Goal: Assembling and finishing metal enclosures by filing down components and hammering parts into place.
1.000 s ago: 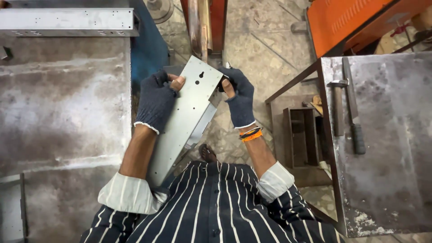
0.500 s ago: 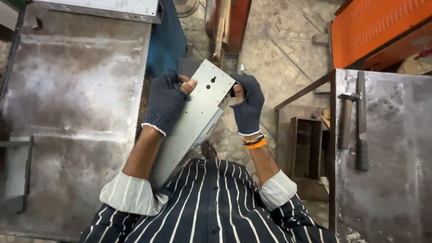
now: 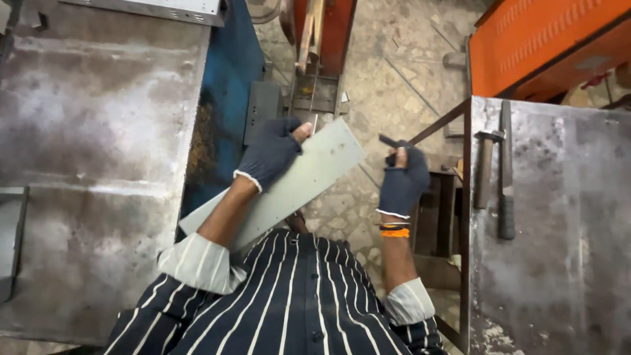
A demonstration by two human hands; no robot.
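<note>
A long grey metal plate point(image 3: 309, 174) slants from my lap up toward the middle of the view. My left hand point(image 3: 273, 151), in a dark fingerless glove, grips its upper left edge. My right hand point(image 3: 402, 179), gloved the same and with an orange band at the wrist, is off the plate, just to its right. It pinches a small dark thin tool point(image 3: 388, 141) between thumb and fingers. My striped shirt fills the lower middle.
A worn steel table point(image 3: 92, 151) lies at left with a blue machine side point(image 3: 223, 98) beside it. At right a second steel table point(image 3: 559, 230) carries a hammer point(image 3: 484, 167) and a long tool point(image 3: 506, 177). An orange machine point(image 3: 545, 39) stands top right.
My right hand has let go of the plate's right edge and moved away to the right with a small dark tool. The left hand has tilted the plate flatter and leftward.
</note>
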